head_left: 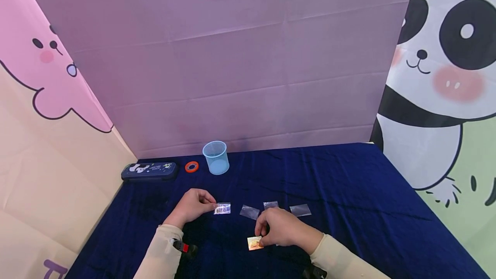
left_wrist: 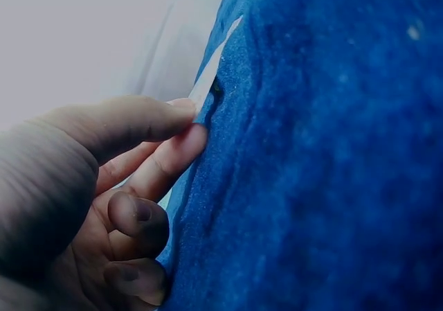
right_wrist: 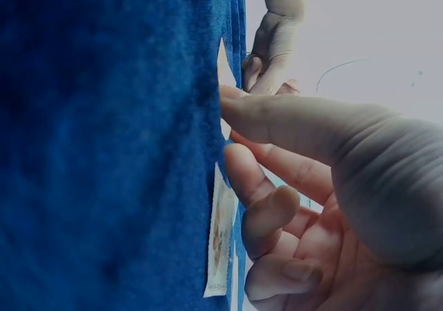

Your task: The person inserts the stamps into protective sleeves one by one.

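Note:
At the left, my left hand (head_left: 193, 206) pinches the edge of a small shiny plastic packet (head_left: 222, 209) between thumb and forefinger. The left wrist view shows that packet (left_wrist: 216, 68) edge-on as a thin pale strip. My right hand (head_left: 286, 228) holds a small card (head_left: 254, 243) with a yellow-orange picture by its right side, low over the cloth. In the right wrist view, the thumb covers part of this card (right_wrist: 224, 65). Another small printed piece (right_wrist: 220, 238) lies beside the right fingers; the hand mostly hides it in the head view.
Clear small plastic sleeves (head_left: 249, 212) lie in a loose row on the dark blue cloth (head_left: 348, 210). Farther back are a blue pencil case (head_left: 150, 171), an orange tape roll (head_left: 191, 167) and a light blue mesh cup (head_left: 217, 158). Printed curtains (head_left: 252, 63) enclose the table.

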### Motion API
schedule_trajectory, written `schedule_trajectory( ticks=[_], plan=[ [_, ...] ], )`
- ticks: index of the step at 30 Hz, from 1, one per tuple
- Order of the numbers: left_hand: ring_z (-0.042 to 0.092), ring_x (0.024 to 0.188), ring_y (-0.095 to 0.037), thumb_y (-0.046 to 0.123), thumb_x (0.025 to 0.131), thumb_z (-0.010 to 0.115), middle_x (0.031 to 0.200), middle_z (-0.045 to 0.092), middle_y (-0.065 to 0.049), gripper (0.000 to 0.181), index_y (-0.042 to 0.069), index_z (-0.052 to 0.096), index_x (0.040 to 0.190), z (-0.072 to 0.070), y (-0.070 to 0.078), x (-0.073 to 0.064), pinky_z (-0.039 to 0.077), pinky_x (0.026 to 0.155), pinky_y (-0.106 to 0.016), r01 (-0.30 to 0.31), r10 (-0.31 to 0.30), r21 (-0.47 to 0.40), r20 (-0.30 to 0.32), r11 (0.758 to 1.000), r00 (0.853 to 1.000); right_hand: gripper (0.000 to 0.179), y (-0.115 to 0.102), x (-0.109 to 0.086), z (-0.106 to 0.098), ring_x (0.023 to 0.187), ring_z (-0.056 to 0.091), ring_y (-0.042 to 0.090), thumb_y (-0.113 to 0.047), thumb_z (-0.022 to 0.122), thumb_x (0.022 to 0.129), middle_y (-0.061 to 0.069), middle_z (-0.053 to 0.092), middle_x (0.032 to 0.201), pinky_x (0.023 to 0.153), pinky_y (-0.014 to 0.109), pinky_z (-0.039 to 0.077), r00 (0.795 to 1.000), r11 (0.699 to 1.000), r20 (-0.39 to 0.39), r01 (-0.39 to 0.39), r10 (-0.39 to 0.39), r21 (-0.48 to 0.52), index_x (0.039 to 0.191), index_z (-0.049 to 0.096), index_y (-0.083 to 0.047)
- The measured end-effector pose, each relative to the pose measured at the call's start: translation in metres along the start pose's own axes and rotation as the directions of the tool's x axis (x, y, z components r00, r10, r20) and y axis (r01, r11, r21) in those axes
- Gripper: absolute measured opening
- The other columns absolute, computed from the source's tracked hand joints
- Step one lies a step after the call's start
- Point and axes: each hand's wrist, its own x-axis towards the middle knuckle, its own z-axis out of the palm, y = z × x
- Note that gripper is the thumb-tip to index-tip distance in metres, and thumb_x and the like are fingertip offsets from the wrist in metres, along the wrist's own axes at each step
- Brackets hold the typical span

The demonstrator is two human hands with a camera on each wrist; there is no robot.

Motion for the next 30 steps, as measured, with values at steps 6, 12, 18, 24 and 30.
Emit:
schedule_trajectory(
  ticks=[6,12,18,24,30],
  plan=[
    [0.062,0.078,-0.019,0.019,0.089,0.086,0.083,0.069,0.002,0.009,0.016,0.078,0.091,0.001,0.000,0.001,0.051,0.072,-0.036,0.016,-0.015,0.033,-0.015,0.999,1.000,0.024,-0.001,0.001,-0.001,0.065,0.055,0.003,-0.013,0.089,0.079,-0.016,0.061,0.071,0.062,0.026,0.045,1.000,1.000,0.006,-0.001,0.001,0.031,0.078,0.070,-0.028],
    [0.060,0.078,-0.019,0.018,0.088,0.086,0.083,0.068,0.002,0.011,0.017,0.077,0.093,0.001,0.003,-0.001,0.050,0.071,-0.036,0.015,-0.013,0.058,-0.035,0.998,0.999,0.021,0.002,0.001,-0.004,0.062,0.056,0.005,-0.007,0.085,0.082,-0.012,0.064,0.071,0.059,0.025,0.047,1.000,0.994,0.027,0.009,-0.012,0.108,0.080,0.073,-0.023],
    [0.059,0.077,-0.018,0.018,0.092,0.082,0.082,0.066,0.002,0.006,0.019,0.076,0.092,0.000,0.006,-0.001,0.048,0.070,-0.035,-0.007,0.010,0.054,-0.053,0.999,0.999,0.017,0.005,0.000,-0.011,0.058,0.053,0.004,-0.004,0.082,0.085,-0.010,0.066,0.073,0.054,0.022,0.044,0.998,0.981,0.036,0.050,-0.058,0.186,0.081,0.074,-0.019],
    [0.060,0.078,-0.016,0.021,0.093,0.081,0.084,0.068,0.005,0.004,0.020,0.077,0.092,0.000,0.018,-0.002,0.048,0.071,-0.035,-0.063,0.068,0.059,-0.079,0.996,0.995,0.014,0.009,-0.001,-0.021,0.054,0.054,0.006,-0.011,0.082,0.090,-0.009,0.067,0.078,0.053,0.024,0.047,0.999,0.981,0.006,0.042,-0.044,0.191,0.083,0.075,-0.021],
    [0.061,0.082,-0.015,0.023,0.094,0.081,0.088,0.069,0.007,0.005,0.022,0.077,0.095,0.003,0.031,-0.003,0.049,0.072,-0.035,-0.093,0.101,0.096,-0.082,0.991,0.991,0.009,0.009,-0.003,-0.033,0.060,0.057,0.011,-0.013,0.079,0.093,-0.007,0.067,0.086,0.057,0.028,0.048,0.999,0.982,-0.045,0.007,0.002,0.190,0.087,0.075,-0.019]
  ],
)
